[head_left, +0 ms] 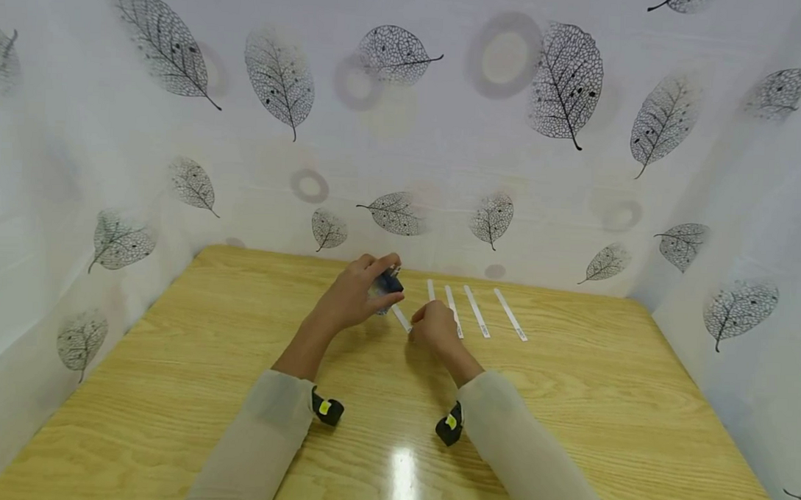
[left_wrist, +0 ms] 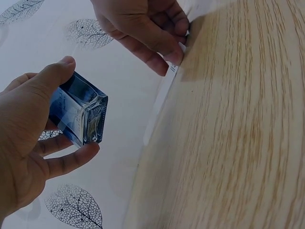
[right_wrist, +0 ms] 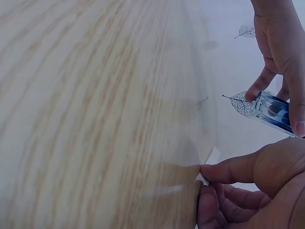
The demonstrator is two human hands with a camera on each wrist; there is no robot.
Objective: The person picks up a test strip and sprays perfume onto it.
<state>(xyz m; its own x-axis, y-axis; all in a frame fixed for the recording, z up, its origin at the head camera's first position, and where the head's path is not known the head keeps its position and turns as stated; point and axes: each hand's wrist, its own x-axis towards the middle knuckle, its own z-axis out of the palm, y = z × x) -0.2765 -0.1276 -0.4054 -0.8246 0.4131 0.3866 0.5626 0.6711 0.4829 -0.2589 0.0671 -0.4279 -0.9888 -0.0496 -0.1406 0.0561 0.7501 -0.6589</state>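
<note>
My left hand (head_left: 349, 298) holds a blue glass perfume bottle (left_wrist: 78, 112) between thumb and fingers, above the table's far middle. The bottle is tilted, with clear thick glass at one end. To its right, my right hand (head_left: 435, 328) pinches the near end of a narrow white paper strip (left_wrist: 161, 105) between thumb and fingertips. The strip's other end points toward the bottle, and the two look apart in the left wrist view. Small dark print shows near the pinched end. In the right wrist view the fingers cover part of the strip (right_wrist: 213, 156).
Several more white strips lie on the wooden table (head_left: 567, 403) right of the hands, including one at the far right (head_left: 511, 315). The nearest strip (head_left: 431, 288) is partly hidden by the right hand. A leaf-patterned curtain (head_left: 437, 163) stands behind the table and at both sides.
</note>
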